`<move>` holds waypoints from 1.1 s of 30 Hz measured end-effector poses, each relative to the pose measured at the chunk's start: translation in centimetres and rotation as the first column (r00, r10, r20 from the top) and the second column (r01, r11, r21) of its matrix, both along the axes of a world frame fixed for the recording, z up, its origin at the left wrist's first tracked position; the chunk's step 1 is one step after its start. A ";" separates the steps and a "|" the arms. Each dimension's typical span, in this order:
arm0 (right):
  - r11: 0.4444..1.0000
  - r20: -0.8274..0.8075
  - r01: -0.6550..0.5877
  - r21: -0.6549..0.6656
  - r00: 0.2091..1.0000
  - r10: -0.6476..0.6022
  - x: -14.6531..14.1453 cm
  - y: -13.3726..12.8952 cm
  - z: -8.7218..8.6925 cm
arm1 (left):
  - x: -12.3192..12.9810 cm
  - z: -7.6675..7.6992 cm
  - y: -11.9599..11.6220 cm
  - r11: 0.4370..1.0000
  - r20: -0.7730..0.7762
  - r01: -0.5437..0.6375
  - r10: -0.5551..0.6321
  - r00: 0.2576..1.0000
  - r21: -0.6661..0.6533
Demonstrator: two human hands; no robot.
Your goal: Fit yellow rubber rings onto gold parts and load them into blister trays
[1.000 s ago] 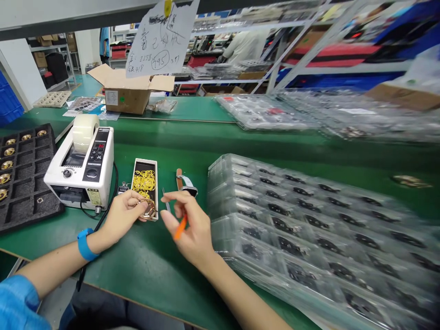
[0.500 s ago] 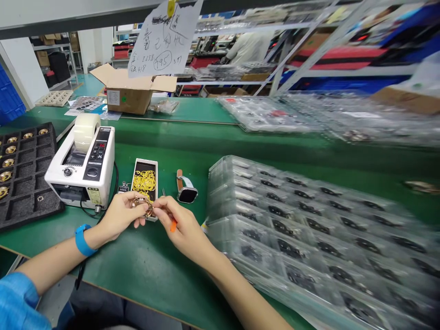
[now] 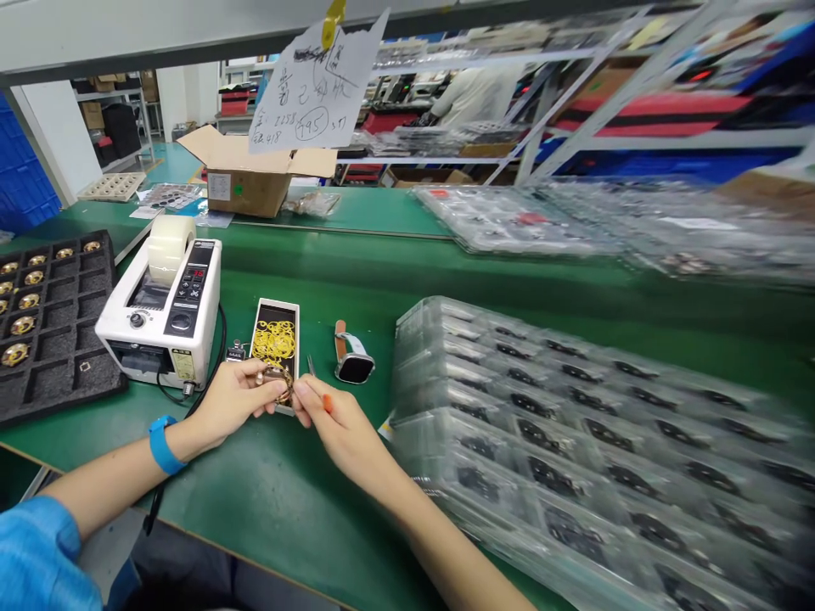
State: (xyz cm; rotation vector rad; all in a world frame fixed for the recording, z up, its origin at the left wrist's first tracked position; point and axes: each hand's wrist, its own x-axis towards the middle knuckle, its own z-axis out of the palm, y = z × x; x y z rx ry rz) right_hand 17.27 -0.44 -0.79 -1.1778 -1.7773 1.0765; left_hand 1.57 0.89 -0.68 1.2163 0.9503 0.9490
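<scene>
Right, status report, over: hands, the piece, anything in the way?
Left hand gripping round gold-coloured piece. Right hand at its edge, orange item in grip. White box of yellow rings close beyond, may crowd them.

The head view looks forward and steeply down from above the near edge of the green workbench [image 3: 273, 501], close enough that the left hand [image 3: 238, 399] and right hand [image 3: 337, 420] sit just below mid-picture, and wide enough to take in the shelving [image 3: 688, 143] beyond.
</scene>
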 end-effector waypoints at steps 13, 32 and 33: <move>0.822 -0.482 -0.123 -0.556 0.853 -0.198 -0.5 -0.3 0.7 | -1.1 -0.9 -0.5 0.193 -0.565 0.626 0.676 0.474 0.756; 0.821 -0.645 -0.223 -0.526 0.734 -0.213 -1.4 -0.2 -0.9 | -1.8 -1.1 -0.5 0.458 -0.667 0.489 0.439 0.601 0.742; 0.816 -0.642 -0.211 -0.538 0.730 -0.235 -1.5 -0.1 -1.1 | -1.7 -1.1 -0.3 0.452 -0.681 0.511 0.448 0.579 0.731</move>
